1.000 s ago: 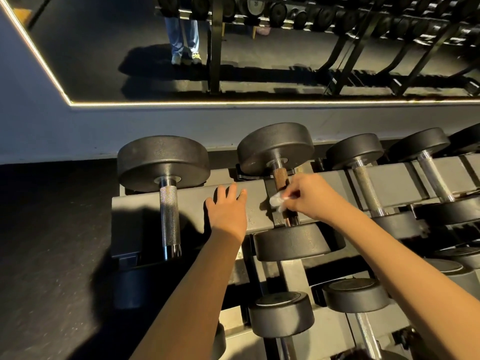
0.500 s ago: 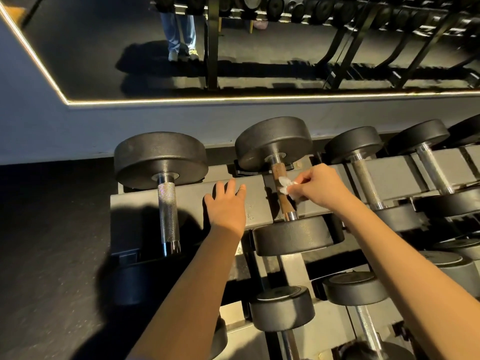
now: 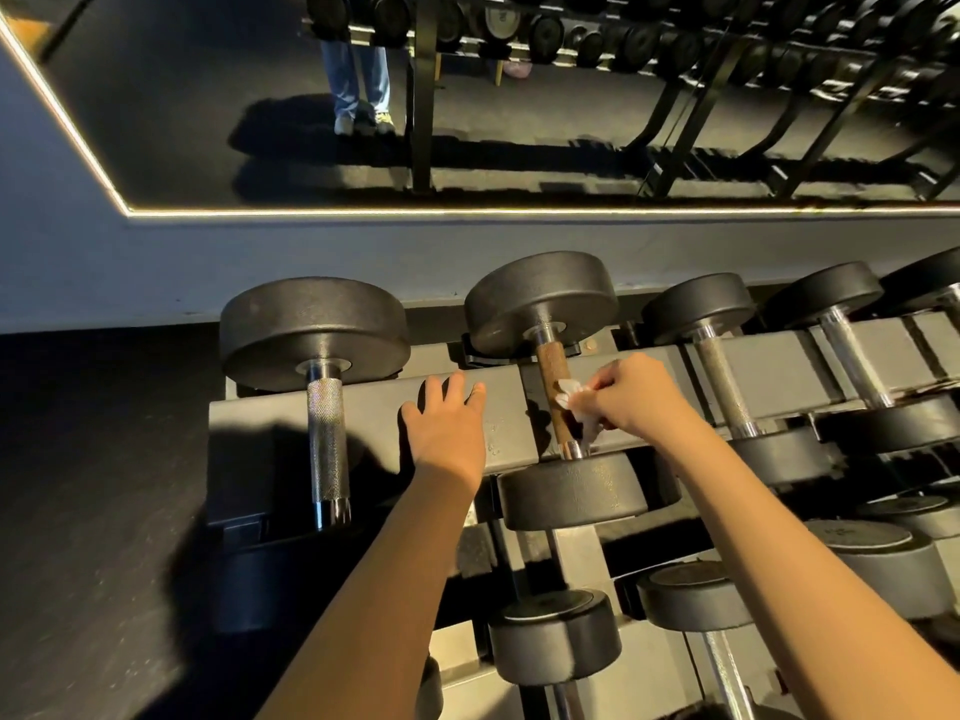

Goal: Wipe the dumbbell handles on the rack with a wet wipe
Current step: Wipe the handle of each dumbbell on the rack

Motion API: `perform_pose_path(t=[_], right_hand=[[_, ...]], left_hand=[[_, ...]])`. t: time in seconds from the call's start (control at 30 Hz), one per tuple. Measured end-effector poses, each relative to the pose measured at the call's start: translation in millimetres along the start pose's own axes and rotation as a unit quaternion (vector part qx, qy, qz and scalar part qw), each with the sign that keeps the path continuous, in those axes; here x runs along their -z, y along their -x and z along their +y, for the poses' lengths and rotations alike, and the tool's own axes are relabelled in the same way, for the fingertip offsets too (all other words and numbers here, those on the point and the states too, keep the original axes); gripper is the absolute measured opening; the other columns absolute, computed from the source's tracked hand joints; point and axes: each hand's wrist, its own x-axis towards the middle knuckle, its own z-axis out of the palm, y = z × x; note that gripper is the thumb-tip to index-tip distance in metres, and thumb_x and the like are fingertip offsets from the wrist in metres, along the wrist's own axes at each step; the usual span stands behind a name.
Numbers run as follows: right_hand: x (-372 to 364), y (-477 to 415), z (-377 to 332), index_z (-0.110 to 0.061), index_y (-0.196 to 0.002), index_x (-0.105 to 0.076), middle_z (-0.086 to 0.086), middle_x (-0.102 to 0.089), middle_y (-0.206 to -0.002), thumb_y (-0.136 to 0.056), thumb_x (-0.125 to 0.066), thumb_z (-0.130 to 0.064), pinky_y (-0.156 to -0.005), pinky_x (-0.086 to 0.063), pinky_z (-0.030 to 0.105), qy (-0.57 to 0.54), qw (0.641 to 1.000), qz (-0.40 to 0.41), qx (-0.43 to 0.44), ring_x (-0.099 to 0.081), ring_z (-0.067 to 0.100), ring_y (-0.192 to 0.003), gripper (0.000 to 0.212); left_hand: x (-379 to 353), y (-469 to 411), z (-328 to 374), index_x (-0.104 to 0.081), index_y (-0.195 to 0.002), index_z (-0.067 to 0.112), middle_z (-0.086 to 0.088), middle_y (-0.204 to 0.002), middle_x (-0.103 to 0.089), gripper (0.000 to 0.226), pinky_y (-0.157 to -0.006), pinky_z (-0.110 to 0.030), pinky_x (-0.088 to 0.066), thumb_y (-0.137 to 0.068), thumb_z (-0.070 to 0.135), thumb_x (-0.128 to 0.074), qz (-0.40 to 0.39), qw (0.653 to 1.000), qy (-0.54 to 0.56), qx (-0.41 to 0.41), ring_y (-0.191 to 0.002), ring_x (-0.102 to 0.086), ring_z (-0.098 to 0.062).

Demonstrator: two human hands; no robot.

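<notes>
We have the right hand point(image 3: 631, 394) pinching a crumpled wet wipe point(image 3: 574, 405) against the rusty-brown handle point(image 3: 553, 394) of the second dumbbell point(image 3: 543, 304) from the rack's left end, top tier. Fingers clenched on the wipe, which touches the handle's right side, about mid-length. Left hand point(image 3: 447, 433) lies flat on the rack point(image 3: 374, 413) rail just left of that handle, fingers spread and released, grasping nothing, looks like bracing.

Relative to the brown handle: a knurled steel handle point(image 3: 327, 439) sits well to the left, and more steel handles run off to the right, the nearest one point(image 3: 724, 387) just past our right hand. A lower tier of dumbbells sits nearer to us. Behind the rack, the wall carries a mirror point(image 3: 519, 96) with a lit edge.

Step in hand, as we judge it: wiping this one handle, task probably early or mid, can't tell which handles are done.

To do it well:
- wrap the wipe round the handle, not just dab one side
- stroke full length, collar to collar
- twist the wrist or roll the dumbbell so the underside gets wiped too
- keep left hand pressed on the rail so the weight doesn't shift
- brown surface looks rusty, likely drags, so the wipe may snag or tear; firm, slow passes
- refold to a clean face before the next handle
</notes>
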Motion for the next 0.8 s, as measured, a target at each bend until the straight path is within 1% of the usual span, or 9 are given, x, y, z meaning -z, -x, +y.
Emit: perform_pose_path(t=[0.07,0.13,0.2,0.27,0.37,0.43,0.6,0.67,0.8], right_hand=[[0,-8,-5,-0.006,-0.082,-0.068,0.004,-0.064,-0.08,-0.087,-0.065,-0.017,-0.061,-0.042,0.019,-0.093,0.992,0.084,0.015,-0.057,0.011,-0.073,0.013],[-6,-12,-10,-0.014,-0.072,-0.066,0.001,-0.062,-0.075,-0.088,-0.064,-0.019,-0.061,-0.044,0.021,-0.131,0.984,0.114,0.028,-0.055,0.01,-0.069,0.017],[-13,-10,-11,-0.019,-0.07,-0.063,0.001,-0.062,-0.072,-0.087,-0.065,-0.02,-0.06,-0.044,0.024,-0.102,0.989,0.1,0.029,-0.055,0.012,-0.065,0.017],[-13,-4,-7,-0.016,-0.08,-0.066,0.002,-0.063,-0.076,-0.085,-0.068,-0.019,-0.062,-0.047,0.026,-0.027,0.997,0.067,0.022,-0.058,0.014,-0.069,0.006],[-5,6,0,-0.015,-0.085,-0.069,-0.002,-0.063,-0.073,-0.08,-0.073,-0.023,-0.061,-0.043,0.023,0.079,0.996,-0.028,0.008,-0.057,0.009,-0.069,0.011],[-1,8,1,-0.015,-0.085,-0.07,-0.001,-0.065,-0.074,-0.079,-0.075,-0.023,-0.059,-0.041,0.021,0.088,0.994,-0.063,-0.002,-0.058,0.01,-0.071,0.011],[-8,-1,-2,-0.014,-0.093,-0.067,0.002,-0.063,-0.095,-0.085,-0.069,-0.015,-0.057,-0.033,0.015,-0.065,0.995,0.069,0.026,-0.055,0.01,-0.08,0.008],[-10,-1,-3,-0.014,-0.086,-0.065,0.005,-0.064,-0.095,-0.083,-0.07,-0.012,-0.056,-0.034,0.015,-0.051,0.997,0.045,0.023,-0.055,0.012,-0.081,0.006],[-4,6,1,-0.013,-0.082,-0.068,0.003,-0.065,-0.081,-0.078,-0.077,-0.022,-0.056,-0.038,0.019,0.082,0.996,-0.037,0.013,-0.058,0.013,-0.076,0.013]], left_hand=[[1,0,0,-0.009,-0.152,0.026,-0.006,-0.158,-0.009,0.08,-0.106,-0.042,-0.031,-0.092,0.032,-0.062,-0.001,1.0,0.001,0.0,-0.141,-0.014,-0.03],[0,0,0,-0.01,-0.152,0.026,-0.006,-0.157,-0.009,0.08,-0.106,-0.042,-0.031,-0.092,0.032,-0.062,-0.001,1.0,0.002,0.0,-0.141,-0.014,-0.03],[0,-1,0,-0.01,-0.152,0.026,-0.006,-0.157,-0.01,0.08,-0.106,-0.043,-0.031,-0.091,0.032,-0.062,-0.001,1.0,0.0,-0.001,-0.141,-0.014,-0.03],[0,-1,0,-0.01,-0.152,0.026,-0.006,-0.156,-0.01,0.081,-0.105,-0.043,-0.031,-0.09,0.031,-0.063,-0.004,1.0,0.002,-0.002,-0.141,-0.013,-0.031],[1,-1,0,-0.009,-0.152,0.026,-0.007,-0.156,-0.01,0.082,-0.105,-0.043,-0.031,-0.09,0.03,-0.063,-0.007,1.0,0.001,0.0,-0.141,-0.013,-0.031],[1,-1,1,-0.009,-0.152,0.025,-0.007,-0.156,-0.009,0.082,-0.105,-0.043,-0.031,-0.091,0.031,-0.062,-0.007,1.0,0.0,0.0,-0.141,-0.013,-0.031],[0,-1,1,-0.009,-0.152,0.026,-0.007,-0.157,-0.009,0.083,-0.104,-0.042,-0.032,-0.089,0.029,-0.064,-0.008,1.0,-0.003,0.003,-0.141,-0.013,-0.031],[0,-1,1,-0.009,-0.152,0.026,-0.007,-0.157,-0.009,0.084,-0.104,-0.042,-0.032,-0.089,0.029,-0.065,-0.008,1.0,-0.004,0.003,-0.141,-0.013,-0.031],[0,-1,1,-0.008,-0.152,0.025,-0.007,-0.157,-0.007,0.084,-0.107,-0.044,-0.03,-0.09,0.03,-0.064,-0.012,1.0,-0.003,0.003,-0.143,-0.011,-0.032]])
